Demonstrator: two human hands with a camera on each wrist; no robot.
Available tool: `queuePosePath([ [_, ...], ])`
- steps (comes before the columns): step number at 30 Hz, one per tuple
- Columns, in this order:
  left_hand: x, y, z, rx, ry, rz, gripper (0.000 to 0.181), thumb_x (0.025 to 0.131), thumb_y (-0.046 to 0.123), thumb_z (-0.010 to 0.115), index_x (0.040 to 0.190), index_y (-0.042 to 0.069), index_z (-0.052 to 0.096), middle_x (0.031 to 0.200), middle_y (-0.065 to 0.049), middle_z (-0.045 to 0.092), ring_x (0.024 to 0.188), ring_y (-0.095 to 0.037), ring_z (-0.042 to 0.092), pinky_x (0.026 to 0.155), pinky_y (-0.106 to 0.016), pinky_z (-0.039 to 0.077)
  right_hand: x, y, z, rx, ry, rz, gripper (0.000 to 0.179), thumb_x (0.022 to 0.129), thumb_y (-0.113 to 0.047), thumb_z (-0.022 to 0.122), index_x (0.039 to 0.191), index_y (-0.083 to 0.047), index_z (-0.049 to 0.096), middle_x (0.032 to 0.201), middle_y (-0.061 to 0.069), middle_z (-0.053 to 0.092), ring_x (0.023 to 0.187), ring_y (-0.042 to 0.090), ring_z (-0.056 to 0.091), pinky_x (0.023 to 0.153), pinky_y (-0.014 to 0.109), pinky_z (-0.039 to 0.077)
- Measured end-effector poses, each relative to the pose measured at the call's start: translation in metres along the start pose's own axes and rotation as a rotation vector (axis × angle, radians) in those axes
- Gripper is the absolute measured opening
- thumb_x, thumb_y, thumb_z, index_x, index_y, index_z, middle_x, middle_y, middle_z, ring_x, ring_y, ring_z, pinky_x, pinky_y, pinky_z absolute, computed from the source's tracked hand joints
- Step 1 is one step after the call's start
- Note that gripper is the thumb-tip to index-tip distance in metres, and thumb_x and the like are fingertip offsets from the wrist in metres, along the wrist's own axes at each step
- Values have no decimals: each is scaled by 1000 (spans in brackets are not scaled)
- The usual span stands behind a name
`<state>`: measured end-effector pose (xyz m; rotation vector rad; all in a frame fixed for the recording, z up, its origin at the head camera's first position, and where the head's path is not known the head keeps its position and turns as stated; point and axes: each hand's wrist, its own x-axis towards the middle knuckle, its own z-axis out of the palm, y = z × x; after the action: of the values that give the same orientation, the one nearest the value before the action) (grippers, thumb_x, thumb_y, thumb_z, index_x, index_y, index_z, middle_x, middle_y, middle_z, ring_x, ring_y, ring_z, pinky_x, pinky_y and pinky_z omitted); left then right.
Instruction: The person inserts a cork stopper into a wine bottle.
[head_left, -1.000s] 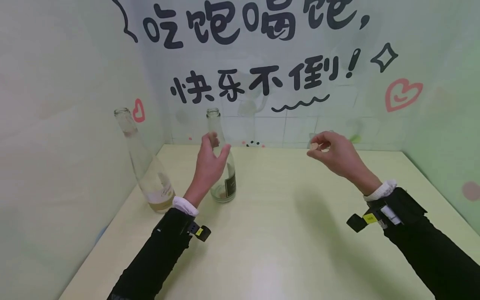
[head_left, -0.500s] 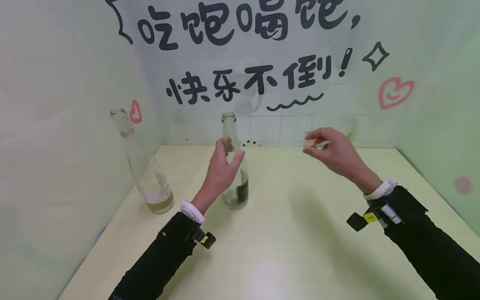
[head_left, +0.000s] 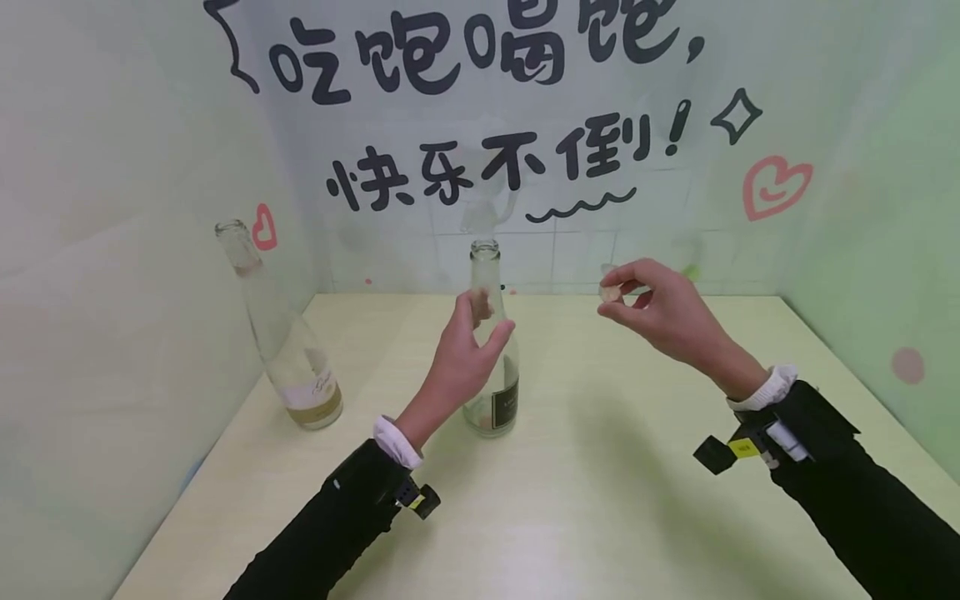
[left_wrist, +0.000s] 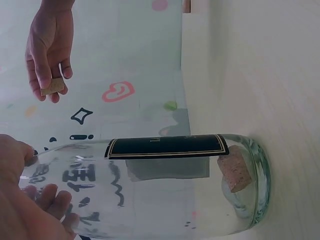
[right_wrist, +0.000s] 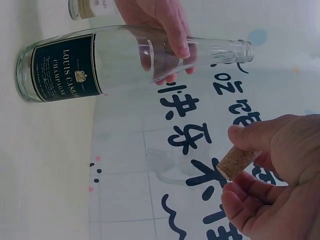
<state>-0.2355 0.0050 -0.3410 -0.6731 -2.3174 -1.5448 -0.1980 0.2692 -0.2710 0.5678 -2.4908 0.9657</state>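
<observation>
An uncorked clear glass champagne bottle (head_left: 486, 265) with a dark label stands upright near the table's middle; whether its base touches the tabletop I cannot tell. Curled around its upper body, my left hand (head_left: 467, 354) holds it. Inside the bottle, by the base, a loose cork (left_wrist: 236, 172) shows in the left wrist view. My right hand (head_left: 675, 312) is raised to the right of the bottle, apart from it. Between its thumb and fingers it pinches another cork (right_wrist: 237, 162), seen clearly in the right wrist view.
A second clear bottle (head_left: 288, 350), with a white and gold label, stands on the table (head_left: 570, 517) at the left near the side wall. Behind the table hangs a pale backdrop (head_left: 420, 258) with dark lettering and red hearts.
My left hand has brought the champagne bottle rightward and somewhat nearer to me. The right hand keeps its pinch on the cork, with only a slight shift. The view has turned a little.
</observation>
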Motion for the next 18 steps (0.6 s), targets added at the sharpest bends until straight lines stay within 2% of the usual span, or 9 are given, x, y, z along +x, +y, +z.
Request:
queuePosePath([
  [7,-10,8,8,-18,-49,23,57,95,39,55,138,7,36,132,-7,49,124,-22,48,103,-38,37,-2,-2,-3,-24,7,13,31,86,-23,72,110,-5,66,114,3,62,95,15,55,76,20,46],
  [13,-20,15,13,-22,-118,51,61,95,43,54,140,7,35,126,-5,51,124,-20,48,103,-35,37,-5,-4,-7,-20,32,-6,30,85,-22,73,109,-6,66,114,2,63,93,12,55,75,17,45],
  [18,-30,24,14,-49,-172,47,63,94,45,55,141,8,36,124,-3,51,124,-17,48,103,-32,37,-5,-10,-9,-2,42,-32,30,85,-22,73,109,-6,66,111,1,62,92,12,56,76,18,46],
])
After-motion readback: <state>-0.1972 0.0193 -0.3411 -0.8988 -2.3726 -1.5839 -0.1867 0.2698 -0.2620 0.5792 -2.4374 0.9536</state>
